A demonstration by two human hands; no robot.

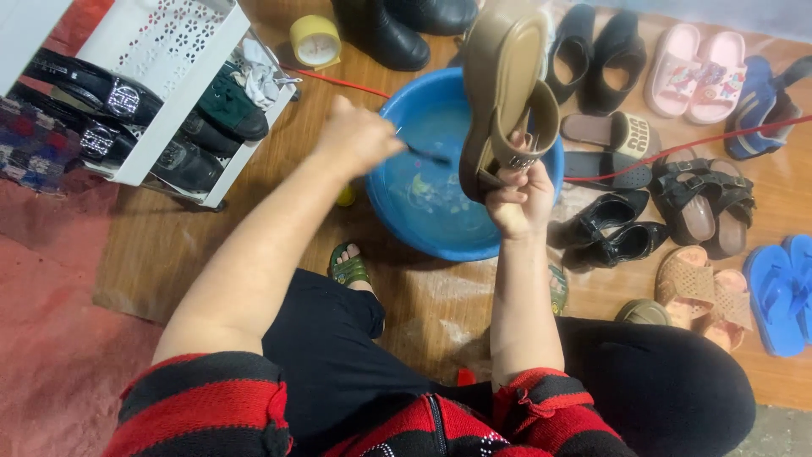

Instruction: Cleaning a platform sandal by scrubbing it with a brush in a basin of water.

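My right hand (520, 196) grips a tan strapped sandal (505, 89) by its straps and holds it upright, sole facing me, over a blue plastic basin (397, 216) with a little water in it. My left hand (359, 135) is closed around a thin dark-handled tool, probably a brush (427, 155), whose end reaches over the basin toward the sandal; its tip is blurred. I sit with knees apart behind the basin, and my foot in a green sandal (348, 267) rests on the wooden floor.
A white shoe rack (165, 76) with dark shoes stands at left. Black boots (397, 30) and a yellow clock (315, 40) lie beyond the basin. Several pairs of sandals and slippers, pink (698, 72), black (609, 233), blue (782, 292), cover the floor at right. A red cord (677, 152) crosses them.
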